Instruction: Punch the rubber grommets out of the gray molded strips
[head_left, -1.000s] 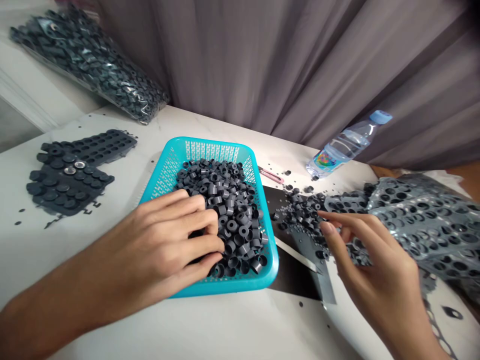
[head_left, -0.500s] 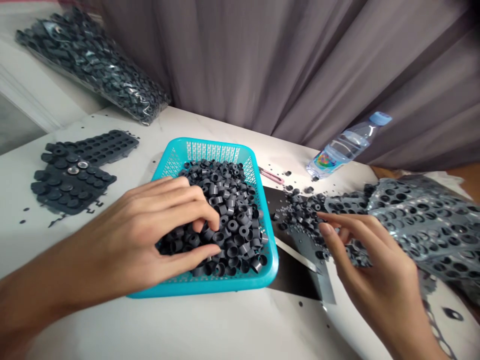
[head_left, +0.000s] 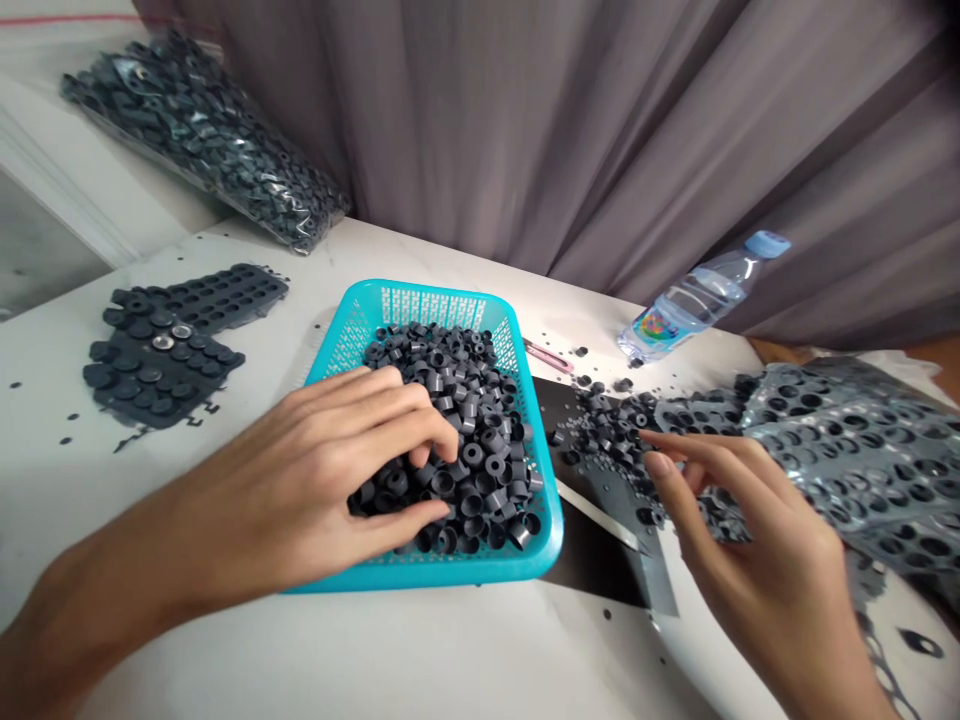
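A turquoise plastic basket (head_left: 551, 545) holds a heap of small dark grey rubber caps (head_left: 469, 455), some showing a hole in the end. Over its left side reaches my left hand (head_left: 352, 470), fingers curled and thumb apart, with nothing visible between them. My right hand (head_left: 757, 540) hovers at the right beside a loose pile of similar caps (head_left: 615, 425). Its index finger and thumb are close together with a small gap, and no held piece shows. The pile lies on a dark mat (head_left: 592, 560), partly hidden by the basket.
A clear bag of dark parts (head_left: 217, 140) leans at the back left, above moulded rubber sheets (head_left: 165, 365). A pink cutter (head_left: 551, 357), a water bottle (head_left: 697, 300) and a pale strip (head_left: 600, 515) lie near the basket. Perforated grey sheets (head_left: 862, 430) are stacked at right.
The whole view has shifted slightly, so things appear a little further right and lower. Both hands keep nearly the same pose and place relative to the basket and the pile.
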